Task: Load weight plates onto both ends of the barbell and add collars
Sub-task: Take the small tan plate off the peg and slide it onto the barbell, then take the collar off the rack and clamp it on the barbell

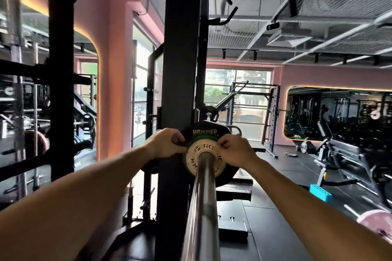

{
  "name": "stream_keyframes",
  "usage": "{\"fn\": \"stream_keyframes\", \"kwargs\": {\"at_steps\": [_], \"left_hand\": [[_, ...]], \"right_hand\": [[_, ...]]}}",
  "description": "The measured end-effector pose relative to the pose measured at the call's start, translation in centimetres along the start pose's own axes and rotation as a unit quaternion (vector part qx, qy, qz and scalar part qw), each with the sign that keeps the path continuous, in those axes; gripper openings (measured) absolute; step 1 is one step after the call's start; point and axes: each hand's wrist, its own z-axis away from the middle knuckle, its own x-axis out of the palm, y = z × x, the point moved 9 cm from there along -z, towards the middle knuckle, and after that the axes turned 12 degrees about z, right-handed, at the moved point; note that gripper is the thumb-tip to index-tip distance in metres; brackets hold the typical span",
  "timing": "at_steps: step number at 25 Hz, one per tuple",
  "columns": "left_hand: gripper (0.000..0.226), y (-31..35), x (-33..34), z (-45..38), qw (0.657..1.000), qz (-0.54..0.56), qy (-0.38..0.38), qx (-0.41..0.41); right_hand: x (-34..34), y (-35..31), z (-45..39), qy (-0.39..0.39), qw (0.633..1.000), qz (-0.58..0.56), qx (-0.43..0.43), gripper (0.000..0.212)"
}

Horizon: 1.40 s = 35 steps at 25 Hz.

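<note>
- Head view: both hands pinch the small white plate (203, 160) on the barbell sleeve (200, 201), the left hand (167, 144) at its upper left edge, the right hand (237, 151) at its upper right. It sits against a green plate (202, 139) and a black plate (204, 132).
- Fingertips curl over the rim between plates; a firm shove could nip them.
- No collar shows; unsecured, the plates may slide outward.
- The rack upright (180, 59) stands just beside the left hand, which could knock against it.
</note>
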Motion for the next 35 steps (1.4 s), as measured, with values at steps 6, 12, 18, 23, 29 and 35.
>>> {"fn": "stream_keyframes", "kwargs": {"at_steps": [6,12,18,23,29,35], "left_hand": [[0.025,-1.2,-6.4,4.5,0.998,-0.041,-0.03,-0.045],[0.036,-5.0,-15.2,10.7,0.993,-0.069,-0.006,-0.096],[0.031,-12.3,-27.0,17.9,0.988,-0.092,0.041,-0.118],[0.029,-20.5,-34.3,23.0,0.984,-0.077,0.027,-0.157],[0.03,-28.2,-41.0,24.5,0.984,-0.052,0.045,-0.164],[0.028,-34.4,-42.9,20.4,0.987,-0.015,0.056,-0.15]], "right_hand": [[0.2,-9.6,-0.5,-0.046,0.993,-0.022,-0.105,0.006],[1.2,-20.3,1.0,-0.091,0.977,0.013,-0.19,0.011],[4.2,-33.1,2.4,-0.102,0.955,0.087,-0.265,0.02],[10.7,-41.9,4.4,-0.134,0.948,0.083,-0.278,0.026],[16.8,-47.9,4.5,-0.149,0.962,0.041,-0.227,0.02],[20.6,-51.1,0.1,-0.138,0.969,0.013,-0.202,0.023]]}}
